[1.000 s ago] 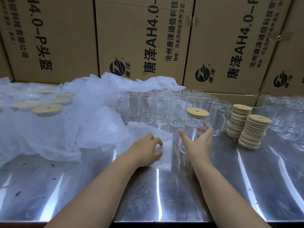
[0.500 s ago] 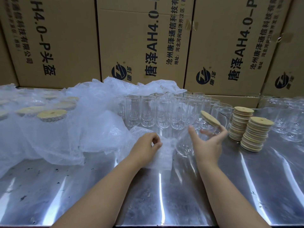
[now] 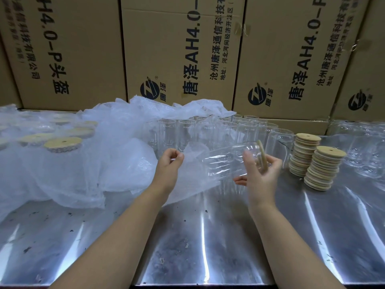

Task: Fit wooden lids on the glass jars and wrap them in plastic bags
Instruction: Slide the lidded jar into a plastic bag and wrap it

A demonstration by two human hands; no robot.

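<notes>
A clear glass jar with a wooden lid lies tipped on its side above the metal table, lid end to the right. My right hand grips it near the lid end. My left hand pinches the edge of a plastic bag, and the jar's base end sits at or in the bag's mouth. Two stacks of wooden lids stand to the right. Several open glass jars stand behind my hands.
A heap of plastic wrap covers the left of the steel table, with several wrapped, lidded jars on it. More glass jars stand at far right. Cardboard boxes wall off the back.
My right hand took the lidded jar from upright and tipped it onto its side, base to the left. My left hand lifted the bag off the table to meet it.
</notes>
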